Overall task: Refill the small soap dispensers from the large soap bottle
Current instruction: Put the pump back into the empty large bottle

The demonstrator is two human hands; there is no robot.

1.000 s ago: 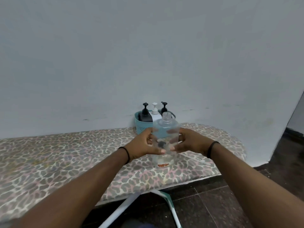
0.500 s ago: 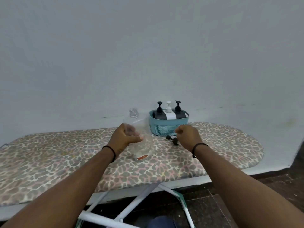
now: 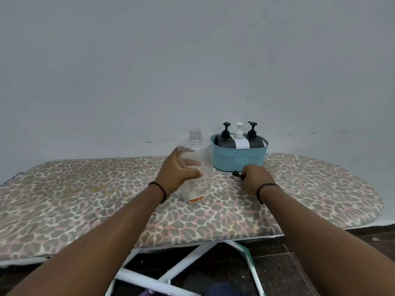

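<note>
The large clear soap bottle stands upright on the ironing board with its threaded neck uncapped. My left hand grips its body from the left. Just right of it, my right hand rests low on the board with fingers curled round a small black pump cap that pokes out at its left side. Behind my right hand sits a light blue basket holding three small dispensers: a black one, a white one and another black one, all with pumps on.
The ironing board has a leopard-print cover and runs across the view against a plain grey wall. Its white metal legs cross below the front edge over a dark floor. The board's rounded nose ends at the right.
The bottle has gone from being held between both hands to standing on the board in my left hand alone. My right hand has dropped to the board with the black cap.
</note>
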